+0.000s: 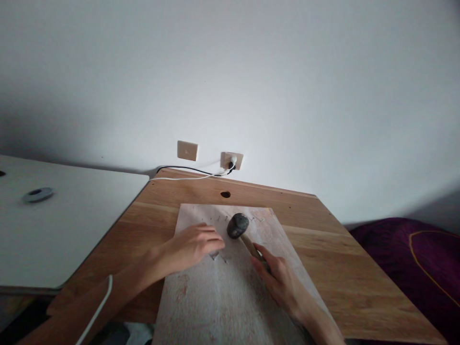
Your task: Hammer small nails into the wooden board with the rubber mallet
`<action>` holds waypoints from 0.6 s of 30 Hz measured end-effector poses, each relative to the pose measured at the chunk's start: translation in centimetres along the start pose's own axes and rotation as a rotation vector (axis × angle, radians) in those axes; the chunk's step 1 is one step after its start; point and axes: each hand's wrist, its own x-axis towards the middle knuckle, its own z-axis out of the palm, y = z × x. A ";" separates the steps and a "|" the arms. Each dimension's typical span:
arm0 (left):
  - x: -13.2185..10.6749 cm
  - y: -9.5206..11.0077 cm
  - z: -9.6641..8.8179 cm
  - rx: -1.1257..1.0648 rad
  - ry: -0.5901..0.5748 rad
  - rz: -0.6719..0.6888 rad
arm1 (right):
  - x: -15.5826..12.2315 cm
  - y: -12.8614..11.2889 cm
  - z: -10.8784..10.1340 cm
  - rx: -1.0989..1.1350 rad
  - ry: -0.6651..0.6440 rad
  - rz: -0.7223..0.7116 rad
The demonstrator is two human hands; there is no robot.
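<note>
My right hand [278, 275] is wrapped round the wooden handle of a black-headed mallet [237, 225], whose head is over the upper part of a pale, worn wooden board [201, 297]. My left hand [203, 243] is above the board, left of the mallet head, with its fingers curled together. What those fingers hold, if anything, is hidden. Several thin nails [214, 256] lie just below the left fingertips. A row of nails [219, 218] stands along the board's far part, and a few more nails [257, 219] show right of the mallet head.
The board rests on a brown wooden table [309, 230] with a cable hole [225, 194]. White and black cables run to a wall socket [232, 161]. At left is a white table [72, 225] with a grey ring [38, 194]. Purple fabric [391, 244] lies at right.
</note>
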 end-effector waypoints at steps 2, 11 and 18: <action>-0.6 1.5 0.0 0.095 -0.053 0.104 | -0.5 0.5 -0.1 -0.029 -0.011 0.010; -0.5 2.6 0.1 0.400 -0.077 0.239 | -0.5 0.9 0.4 -0.039 0.021 0.032; 1.1 -4.5 1.5 -0.122 0.359 -0.586 | -0.7 0.4 0.1 0.007 -0.006 0.040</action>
